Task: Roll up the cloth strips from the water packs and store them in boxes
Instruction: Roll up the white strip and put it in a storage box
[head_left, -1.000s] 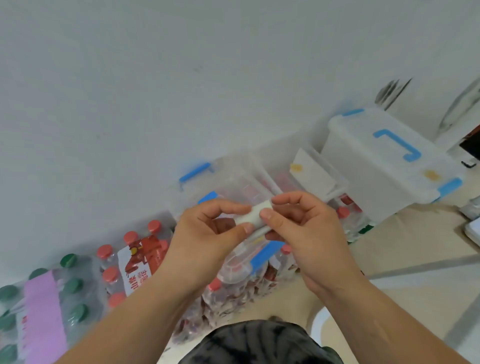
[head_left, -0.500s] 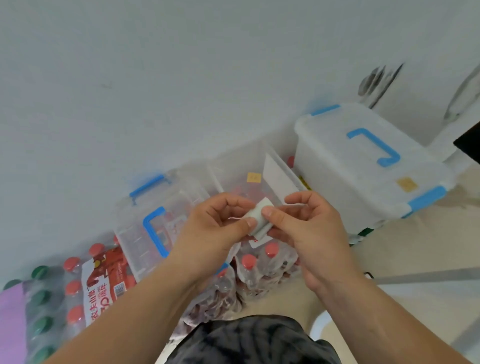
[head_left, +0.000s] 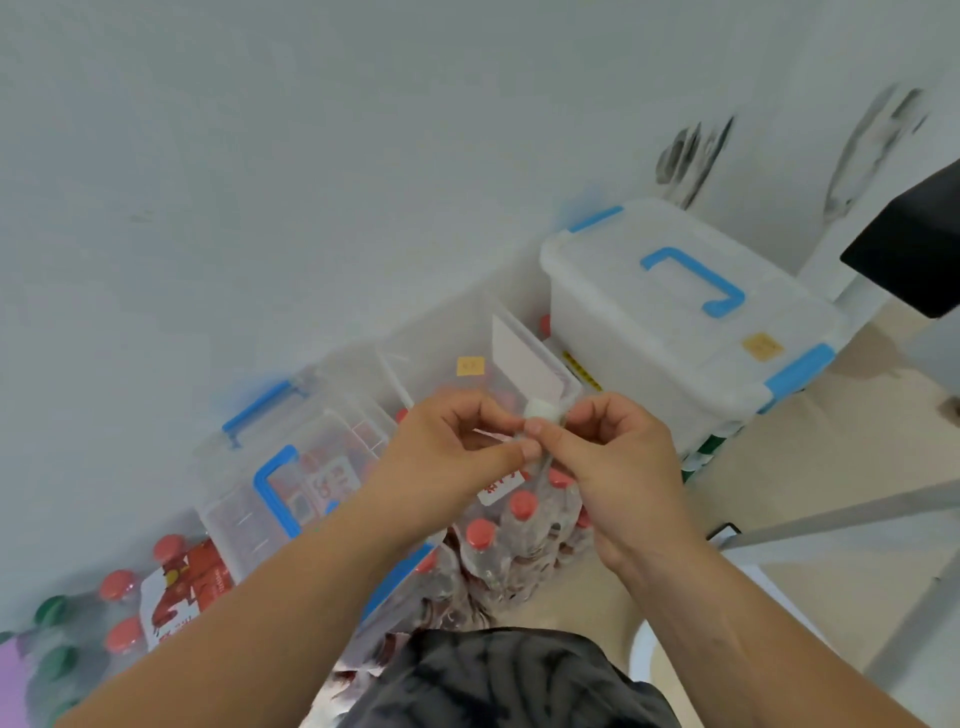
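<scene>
A small white roll of cloth strip (head_left: 541, 412) is pinched between the fingertips of my left hand (head_left: 447, 457) and my right hand (head_left: 618, 467), held in the air in the middle of the view. Directly behind the roll stands an open clear plastic box (head_left: 467, 338) with a white card upright inside it. Under my hands lie shrink-wrapped packs of water bottles with red caps (head_left: 519, 519). A clear lid with a blue handle (head_left: 275, 493) rests on the packs to the left.
A closed translucent box with a blue handle and blue latches (head_left: 675, 312) stands at the right against the white wall. More red-capped and green-capped bottle packs (head_left: 119, 613) lie at the lower left. A black object (head_left: 914, 244) juts in at the right edge.
The view has shifted so the boxes sit further left and lower. My hands kept turning the cloth roll between the fingertips, and it now looks tighter and smaller.
</scene>
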